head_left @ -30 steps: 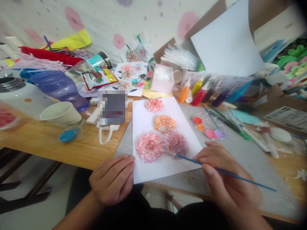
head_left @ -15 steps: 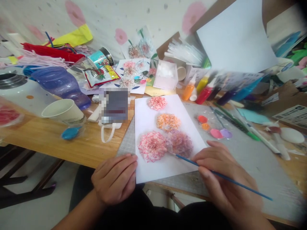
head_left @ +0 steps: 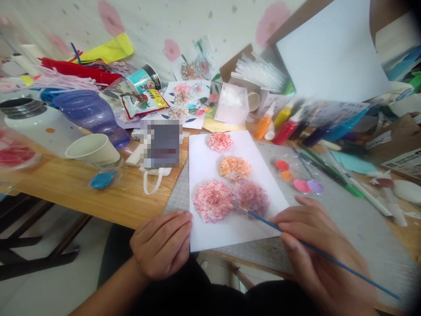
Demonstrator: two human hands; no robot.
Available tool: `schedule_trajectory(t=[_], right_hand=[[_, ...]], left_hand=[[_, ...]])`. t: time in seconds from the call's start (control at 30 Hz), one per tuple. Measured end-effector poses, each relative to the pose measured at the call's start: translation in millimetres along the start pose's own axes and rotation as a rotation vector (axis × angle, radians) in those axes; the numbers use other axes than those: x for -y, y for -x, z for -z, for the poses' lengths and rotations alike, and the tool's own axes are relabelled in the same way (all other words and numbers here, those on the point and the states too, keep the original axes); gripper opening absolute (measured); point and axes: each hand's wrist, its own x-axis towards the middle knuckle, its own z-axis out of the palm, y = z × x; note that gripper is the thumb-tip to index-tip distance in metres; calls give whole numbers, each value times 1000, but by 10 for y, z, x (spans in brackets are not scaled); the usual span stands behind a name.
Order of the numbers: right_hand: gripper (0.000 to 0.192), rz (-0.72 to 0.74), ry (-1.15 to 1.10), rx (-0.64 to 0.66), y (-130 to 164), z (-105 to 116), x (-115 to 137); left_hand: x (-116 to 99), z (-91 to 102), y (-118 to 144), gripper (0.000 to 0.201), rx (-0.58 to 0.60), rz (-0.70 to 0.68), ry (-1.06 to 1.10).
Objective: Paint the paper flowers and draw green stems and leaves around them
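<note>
A white sheet of paper point(head_left: 210, 239) bears textured painted flowers in red, orange, pink and purple. My right hand point(head_left: 325, 250) pinches a thin blue paintbrush point(head_left: 265, 220), its tip over the gap between the pink flower point(head_left: 213, 202) and the purple flower point(head_left: 252, 198). Whether the bristles touch the paper I cannot tell. At the sheet's lower left edge, my left hand point(head_left: 162, 245) is closed, fingers together and fingertips on the border; its thumb is mostly hidden below. Red, orange, pink and purple paint blobs point(head_left: 301, 185) lie right of the sheet.
A grey cutting mat point(head_left: 355, 237) lies under the sheet. Paint bottles point(head_left: 264, 125) stand behind it on the right. At left are a paper cup point(head_left: 94, 149), a blue paint blob point(head_left: 102, 180) and a phone-like object point(head_left: 166, 145), partly blurred out. Painted flower sheets point(head_left: 184, 103) are at the back.
The brush tip has moved slightly right, from beside the pink flower toward the purple one, with my right hand shifting along. The whole view has slid a little; my left hand keeps its place on the paper.
</note>
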Motion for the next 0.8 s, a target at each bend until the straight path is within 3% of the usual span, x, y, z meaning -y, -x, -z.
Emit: schedule_trajectory(t=[0.8], right_hand=[[21, -57, -35, -7, 27, 10, 29]], left_hand=[[-3, 18, -21, 18, -6, 8, -13]])
